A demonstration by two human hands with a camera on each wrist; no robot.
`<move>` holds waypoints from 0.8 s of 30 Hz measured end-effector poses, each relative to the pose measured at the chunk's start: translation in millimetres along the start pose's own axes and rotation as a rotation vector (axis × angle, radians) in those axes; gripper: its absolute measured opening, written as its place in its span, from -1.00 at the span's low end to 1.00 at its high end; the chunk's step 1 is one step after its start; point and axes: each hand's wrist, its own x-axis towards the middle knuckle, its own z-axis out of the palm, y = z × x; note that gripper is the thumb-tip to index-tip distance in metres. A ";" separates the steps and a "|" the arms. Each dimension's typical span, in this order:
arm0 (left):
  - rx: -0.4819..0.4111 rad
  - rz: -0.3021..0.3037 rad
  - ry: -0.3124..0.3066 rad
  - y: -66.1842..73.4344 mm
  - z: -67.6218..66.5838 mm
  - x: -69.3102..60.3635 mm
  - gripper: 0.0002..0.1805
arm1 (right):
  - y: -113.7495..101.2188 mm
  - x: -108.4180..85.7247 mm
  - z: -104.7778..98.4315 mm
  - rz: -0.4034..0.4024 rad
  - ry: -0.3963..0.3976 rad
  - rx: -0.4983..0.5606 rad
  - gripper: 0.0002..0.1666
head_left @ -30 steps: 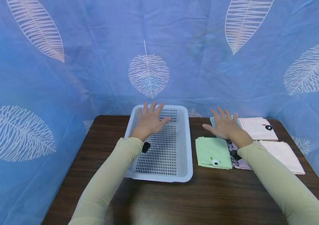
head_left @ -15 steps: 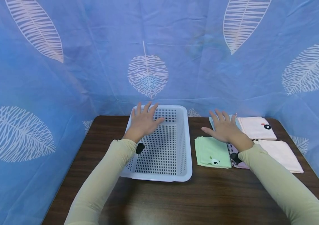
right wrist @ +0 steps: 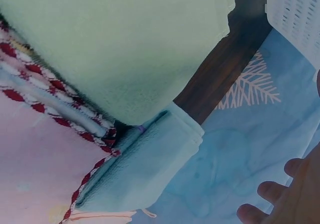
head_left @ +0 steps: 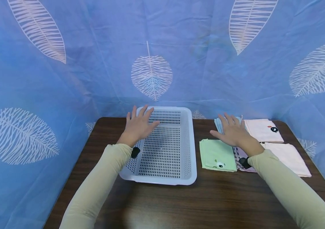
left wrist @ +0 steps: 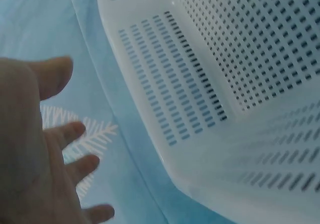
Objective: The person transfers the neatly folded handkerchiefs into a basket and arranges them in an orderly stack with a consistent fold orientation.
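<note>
My left hand (head_left: 138, 128) hovers with spread fingers over the left side of a white perforated plastic basket (head_left: 193, 149). In the left wrist view this hand (left wrist: 35, 154) stays apart from the basket's wall (left wrist: 150, 99), holding nothing. Over the folded towels at the right, my right hand (head_left: 232, 133) is held with its fingers extended and nothing in them. Beneath or beside it lie a green towel (head_left: 215, 152), a blue towel (head_left: 218, 125) partly hidden by the hand, and a purple towel (head_left: 242, 153) with a patterned edge, partly covered by the wrist.
Further right lie a pink folded towel (head_left: 261, 130) with a small face motif and a plain pale pink one (head_left: 286, 156). Everything stands on a dark wooden table (head_left: 174, 206). A blue leaf-print cloth (head_left: 185, 73) hangs behind and at the sides.
My left hand has moved left across the basket, towards its left rim. The right hand has shifted slightly right and down. Basket and towels stay in place.
</note>
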 end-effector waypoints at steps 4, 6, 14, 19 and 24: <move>0.028 0.037 -0.012 -8.0 -0.9 -3.5 -0.24 | 2.3 -1.9 0.3 0.005 -0.001 0.008 0.20; 0.025 0.040 -0.015 -11.1 -1.2 -5.3 -0.25 | 3.0 -2.7 0.7 0.010 -0.006 0.005 0.21; 0.041 0.046 -0.024 -21.4 -0.5 -9.3 -0.27 | 3.5 -5.5 4.0 0.015 -0.004 -0.011 0.20; 0.049 0.059 -0.037 -29.2 0.2 -10.5 -0.30 | 3.3 -6.0 5.1 0.007 -0.003 -0.022 0.20; 0.057 0.072 -0.035 -36.4 1.0 -10.9 -0.34 | 4.7 -7.5 6.3 0.001 -0.005 -0.008 0.19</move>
